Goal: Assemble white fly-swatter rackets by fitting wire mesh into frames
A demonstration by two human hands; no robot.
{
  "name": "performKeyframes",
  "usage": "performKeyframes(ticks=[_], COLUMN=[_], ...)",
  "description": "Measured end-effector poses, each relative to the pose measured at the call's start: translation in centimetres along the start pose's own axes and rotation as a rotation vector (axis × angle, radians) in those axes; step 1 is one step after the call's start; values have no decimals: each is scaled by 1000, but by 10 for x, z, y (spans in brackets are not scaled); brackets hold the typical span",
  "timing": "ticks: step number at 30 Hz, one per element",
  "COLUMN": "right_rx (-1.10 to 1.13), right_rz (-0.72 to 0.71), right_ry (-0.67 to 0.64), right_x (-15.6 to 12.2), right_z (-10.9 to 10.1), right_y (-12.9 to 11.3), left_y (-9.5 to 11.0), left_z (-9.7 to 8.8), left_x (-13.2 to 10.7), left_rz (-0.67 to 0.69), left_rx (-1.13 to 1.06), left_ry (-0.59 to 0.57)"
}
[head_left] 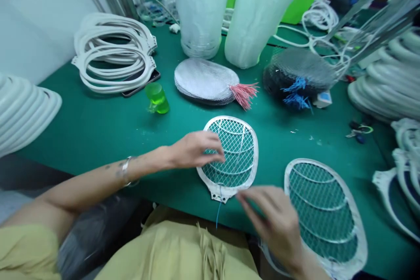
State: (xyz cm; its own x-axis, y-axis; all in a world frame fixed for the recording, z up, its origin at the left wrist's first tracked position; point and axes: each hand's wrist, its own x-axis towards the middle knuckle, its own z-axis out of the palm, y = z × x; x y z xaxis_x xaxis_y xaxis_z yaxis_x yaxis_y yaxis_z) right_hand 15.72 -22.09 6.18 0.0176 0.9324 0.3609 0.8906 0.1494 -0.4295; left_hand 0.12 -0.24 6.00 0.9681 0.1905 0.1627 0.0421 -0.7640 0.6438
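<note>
A white oval racket frame with a metal mesh (231,151) lies flat on the green table in front of me. Over its left side hovers my left hand (200,149), its fingers bent with a gap between thumb and fingertips and nothing visible between them. The thumb and forefinger of my right hand (277,221) come together in a pinch beside the frame's lower right edge. Whether they hold something small I cannot make out. A thin blue wire (218,214) hangs from the frame's neck over the table edge. Behind my right hand lies a second meshed frame (288,179).
Farther back are a stack of silvery mesh sheets (205,78) with pink wires and a dark mesh stack (295,70) with blue wires. White frames (114,83), a green container (157,97), keys (359,130) and wrapped rolls (203,8) surround the work area.
</note>
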Motion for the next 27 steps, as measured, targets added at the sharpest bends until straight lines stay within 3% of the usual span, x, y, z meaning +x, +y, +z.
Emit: performKeyframes(ticks=[3,6,12,27], right_rx=[-75,-136,-133,37], right_rz=[-146,-155,-162,-92], right_ry=[-63,-62,-68,-82], right_x=[-35,-41,-32,-19], right_z=[16,31,26,25], right_y=[-24,-27,-24,-25], left_y=[12,13,18,25], left_z=[14,28,30,33], left_x=[-42,-60,-57,-60], left_rz=[151,212,209,226], left_rx=[42,167,180,347], left_ry=[-106,-103,-53,-111])
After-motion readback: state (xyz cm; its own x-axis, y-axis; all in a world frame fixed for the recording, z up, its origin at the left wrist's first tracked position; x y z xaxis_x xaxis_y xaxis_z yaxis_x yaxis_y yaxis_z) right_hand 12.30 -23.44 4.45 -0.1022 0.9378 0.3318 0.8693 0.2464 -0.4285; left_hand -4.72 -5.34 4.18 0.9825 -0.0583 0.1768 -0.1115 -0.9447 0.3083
